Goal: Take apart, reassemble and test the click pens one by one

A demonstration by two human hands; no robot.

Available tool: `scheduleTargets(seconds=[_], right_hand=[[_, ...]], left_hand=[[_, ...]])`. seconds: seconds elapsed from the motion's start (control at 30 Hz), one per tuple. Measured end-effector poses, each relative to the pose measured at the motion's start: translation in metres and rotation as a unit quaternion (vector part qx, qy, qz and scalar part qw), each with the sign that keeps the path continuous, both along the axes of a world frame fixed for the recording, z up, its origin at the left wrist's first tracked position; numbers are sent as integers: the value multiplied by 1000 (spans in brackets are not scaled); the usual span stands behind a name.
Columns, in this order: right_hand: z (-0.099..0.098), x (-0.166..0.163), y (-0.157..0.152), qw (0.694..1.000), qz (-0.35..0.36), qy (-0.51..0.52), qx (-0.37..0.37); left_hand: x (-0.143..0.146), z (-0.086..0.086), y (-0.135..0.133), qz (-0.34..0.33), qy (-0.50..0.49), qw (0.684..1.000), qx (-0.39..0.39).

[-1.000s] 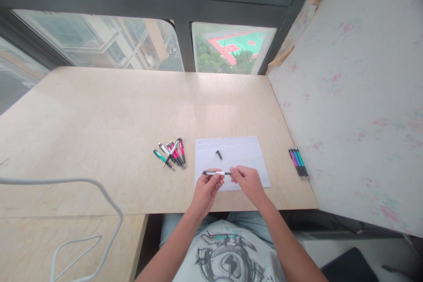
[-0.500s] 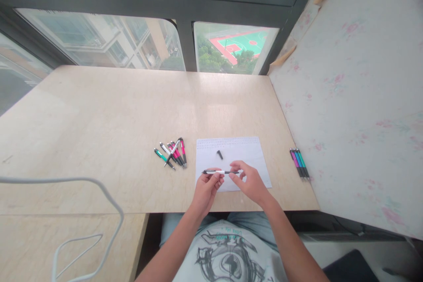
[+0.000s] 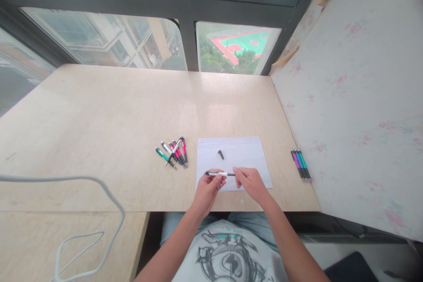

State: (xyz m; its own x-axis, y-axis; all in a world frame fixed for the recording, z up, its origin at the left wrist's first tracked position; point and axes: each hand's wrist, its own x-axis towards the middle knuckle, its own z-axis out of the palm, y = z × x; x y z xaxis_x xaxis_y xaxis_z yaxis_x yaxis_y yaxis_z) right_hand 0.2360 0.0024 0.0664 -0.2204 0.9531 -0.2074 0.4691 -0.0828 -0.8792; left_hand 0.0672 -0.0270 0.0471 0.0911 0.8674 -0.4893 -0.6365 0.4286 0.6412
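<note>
A white and black pen (image 3: 222,174) lies level between my hands, above a sheet of paper (image 3: 211,154) with rows of writing along its top. My left hand (image 3: 209,187) is closed on the pen's white barrel, its clip end pointing left. At the other end, my right hand (image 3: 250,181) pinches the dark tip section, and its fingers hide the point. A small black pen part (image 3: 220,154), perhaps a cap or grip, rests on the paper just beyond my hands.
Left of the paper is a loose pile of pens (image 3: 174,153) in pink, white and green. Several purple, blue and green pens (image 3: 300,164) lie side by side near the wall (image 3: 357,110). A white cable (image 3: 109,198) loops over the desk's left side. Windows stand behind.
My right hand's fingers have closed from a loose, spread pose into a pinch on the pen's dark end. My left hand keeps its hold; the view has shifted slightly.
</note>
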Motion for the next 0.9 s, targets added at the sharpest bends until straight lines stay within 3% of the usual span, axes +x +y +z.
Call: scheduleTargets(seconds=[0.2, 0.47, 0.9], right_hand=[[0, -2, 2, 998, 2, 37, 44], [1, -7, 1, 998, 12, -19, 63], [-5, -11, 7, 997, -1, 34, -63]], left_hand=[[-3, -5, 1, 14, 6, 1000, 3], [-6, -7, 1, 10, 8, 1000, 12], [-13, -6, -1, -4, 10, 1000, 16]])
